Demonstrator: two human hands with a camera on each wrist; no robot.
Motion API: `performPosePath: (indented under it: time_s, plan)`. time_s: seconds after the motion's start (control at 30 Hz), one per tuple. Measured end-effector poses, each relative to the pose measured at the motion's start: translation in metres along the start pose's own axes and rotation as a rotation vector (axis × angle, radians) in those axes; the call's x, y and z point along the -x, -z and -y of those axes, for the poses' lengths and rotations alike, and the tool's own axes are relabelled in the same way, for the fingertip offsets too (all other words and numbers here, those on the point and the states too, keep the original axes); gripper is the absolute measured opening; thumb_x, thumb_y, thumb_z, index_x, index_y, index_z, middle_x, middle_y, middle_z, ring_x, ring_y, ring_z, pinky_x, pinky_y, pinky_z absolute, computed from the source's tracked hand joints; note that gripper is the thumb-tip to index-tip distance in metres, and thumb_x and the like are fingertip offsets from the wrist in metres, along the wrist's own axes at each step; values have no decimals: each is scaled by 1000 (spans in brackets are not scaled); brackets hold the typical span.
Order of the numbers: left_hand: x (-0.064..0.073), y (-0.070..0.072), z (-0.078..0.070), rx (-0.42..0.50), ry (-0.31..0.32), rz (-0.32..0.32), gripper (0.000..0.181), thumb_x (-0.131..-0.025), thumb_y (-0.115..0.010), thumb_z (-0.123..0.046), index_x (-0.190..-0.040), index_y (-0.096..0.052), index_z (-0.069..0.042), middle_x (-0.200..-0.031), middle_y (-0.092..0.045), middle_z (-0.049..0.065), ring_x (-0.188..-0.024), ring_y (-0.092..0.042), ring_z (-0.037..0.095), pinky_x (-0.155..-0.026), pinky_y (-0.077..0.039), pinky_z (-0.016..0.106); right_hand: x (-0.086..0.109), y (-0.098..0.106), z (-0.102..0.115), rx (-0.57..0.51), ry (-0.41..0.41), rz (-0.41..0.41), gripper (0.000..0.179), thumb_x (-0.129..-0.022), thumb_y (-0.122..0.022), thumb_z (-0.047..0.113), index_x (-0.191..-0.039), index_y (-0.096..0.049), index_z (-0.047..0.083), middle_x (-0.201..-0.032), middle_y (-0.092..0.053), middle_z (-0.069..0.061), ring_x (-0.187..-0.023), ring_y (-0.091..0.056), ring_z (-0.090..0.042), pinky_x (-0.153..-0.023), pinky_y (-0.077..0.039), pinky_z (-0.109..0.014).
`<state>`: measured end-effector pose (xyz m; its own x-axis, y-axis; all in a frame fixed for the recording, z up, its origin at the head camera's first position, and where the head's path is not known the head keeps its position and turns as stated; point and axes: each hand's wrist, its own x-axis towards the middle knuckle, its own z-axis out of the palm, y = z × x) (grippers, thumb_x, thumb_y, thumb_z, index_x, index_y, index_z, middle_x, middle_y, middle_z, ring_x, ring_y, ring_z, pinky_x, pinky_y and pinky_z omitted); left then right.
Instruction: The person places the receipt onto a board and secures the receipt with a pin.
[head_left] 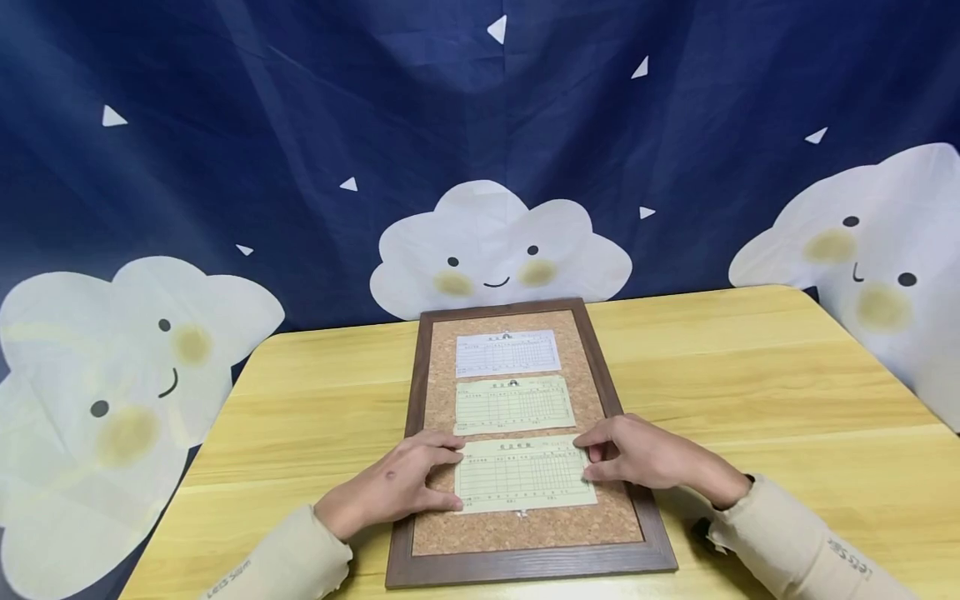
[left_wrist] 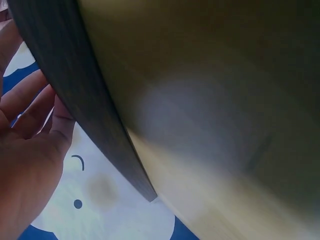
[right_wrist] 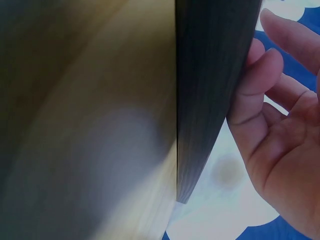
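A dark-framed cork board (head_left: 525, 536) lies on the table. Three printed form slips are placed on it one above another: a whitish slip (head_left: 507, 353) at the top, a pale yellow slip (head_left: 513, 405) in the middle and a larger pale yellow slip (head_left: 525, 475) lowest. My left hand (head_left: 401, 479) touches the lowest slip's left edge, its fingers and thumb spread apart. At that slip's right edge, my right hand (head_left: 648, 452) rests its forefinger and thumb tips, one above the other with a gap between. Both wrist views show the frame's side beside each hand, but not the slips.
The board rests on a yellow wood-grain table (head_left: 765, 375), with table surface on both sides. Behind the table hangs a dark blue cloth (head_left: 300, 108) printed with white clouds. A small black item (head_left: 703, 532) shows beneath the right sleeve.
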<state>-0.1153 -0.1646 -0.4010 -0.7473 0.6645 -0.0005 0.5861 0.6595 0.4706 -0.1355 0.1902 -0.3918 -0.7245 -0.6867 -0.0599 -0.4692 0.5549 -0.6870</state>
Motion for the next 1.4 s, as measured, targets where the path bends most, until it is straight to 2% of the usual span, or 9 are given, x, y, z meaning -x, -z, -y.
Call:
performPosePath:
  time_s: [0.1,0.43,1.07,1.4]
  plan:
    - [0,0,1,14,21,0,57,-84,-81,-36,-124,-68,3,-138,-58,11,-134,-47,33,-109,-40,48,0,2,0,-2,-12,1,40,-90,-76,17,-119,-68,-9,-83,-58,13,-77,-53,-2,-73,-49,-25]
    - [1,-1,2,16,14,-17,60,-85,-80,-37,-125,-66,5,-137,-60,12,-131,-50,32,-107,-42,49,1,3,-1,-35,-15,-5,40,-90,-75,16,-120,-67,-9,-84,-60,12,-75,-53,-2,-69,-48,-23]
    - [1,-1,2,24,14,-15,61,-85,-80,-38,-126,-66,4,-135,-61,12,-129,-52,31,-107,-43,47,13,11,-3,-96,1,-80,43,-89,-77,18,-123,-67,-6,-81,-59,10,-68,-50,-2,-58,-45,-20]
    - [-1,-4,2,28,-2,-11,61,-85,-80,-38,-126,-66,4,-135,-61,12,-130,-50,32,-108,-41,48,25,17,-7,-70,-11,-115,40,-90,-75,19,-121,-68,-4,-90,-66,8,-75,-54,-2,-61,-48,-22]
